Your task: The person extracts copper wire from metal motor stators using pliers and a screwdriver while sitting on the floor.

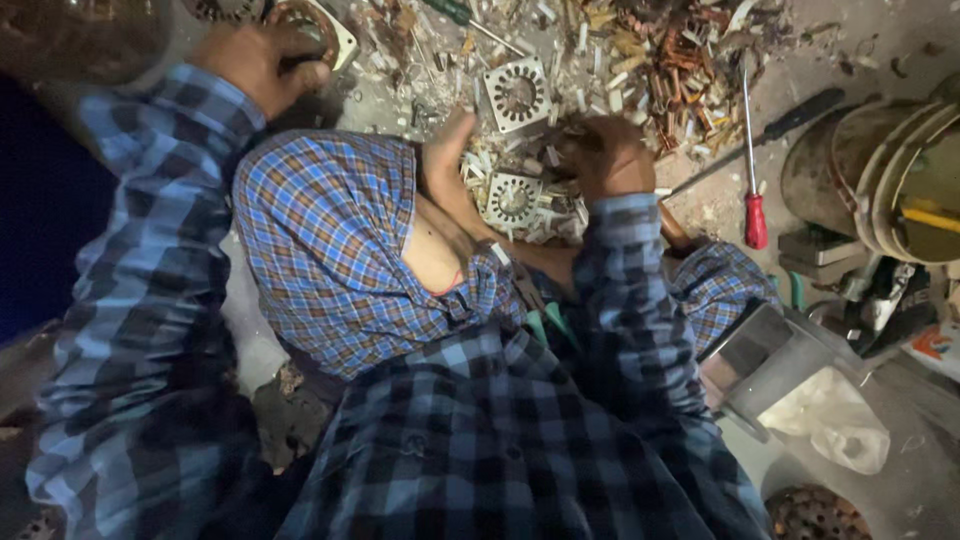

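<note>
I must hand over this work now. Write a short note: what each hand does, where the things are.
Left hand: far out to the left, closed on a round metal part.
Right hand: closed, working in the scrap pile; what it holds is hidden.
Two square perforated plates lie by the bare foot.
Red-handled screwdriver and black-handled screwdriver lie to the right, untouched.
Pile unsorted; progress cannot be told.

a dusty grey concrete floor (pixel 850 60) lies under dim light; right of it a stack of round metal pans (pixel 880 170), below them a white plastic bag (pixel 830 415).
</note>
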